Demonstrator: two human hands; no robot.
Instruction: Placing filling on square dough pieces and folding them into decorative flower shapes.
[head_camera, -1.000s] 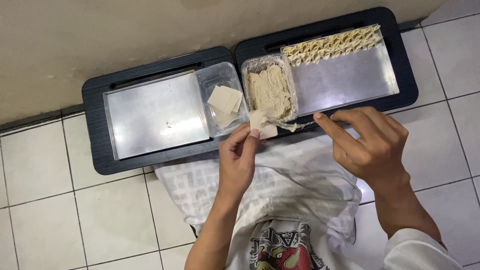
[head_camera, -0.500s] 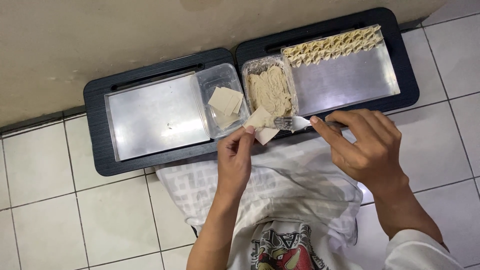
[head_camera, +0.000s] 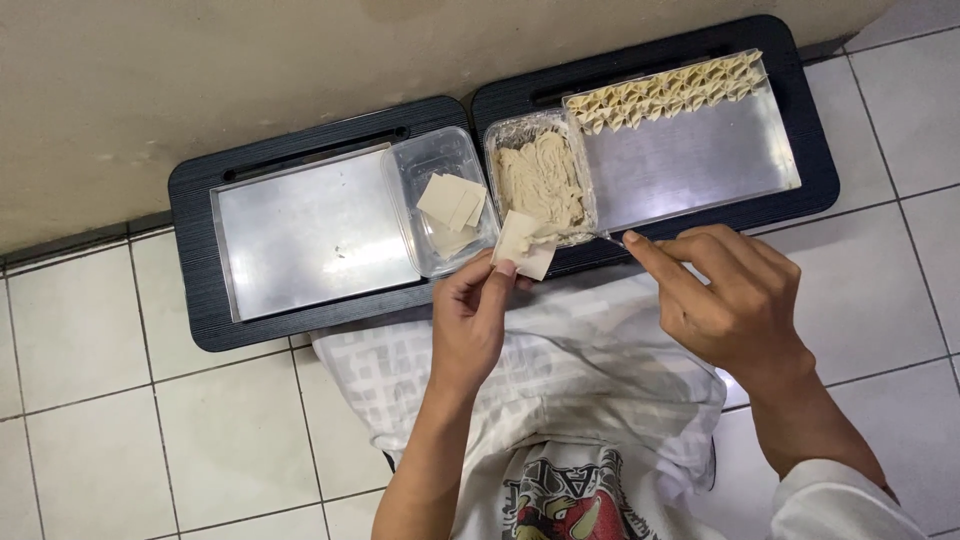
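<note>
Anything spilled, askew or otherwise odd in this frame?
Nothing stands out. The left hand holds a square wrapper by the filling container; the right hand holds a thin utensil toward it. Spare wrappers sit in their clear tub, and folded dumplings line the right tray's far edge.

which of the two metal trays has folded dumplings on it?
The right metal tray, beside the filling tub: a row of folded dumplings lines its far edge. The left metal tray is bare.
</note>
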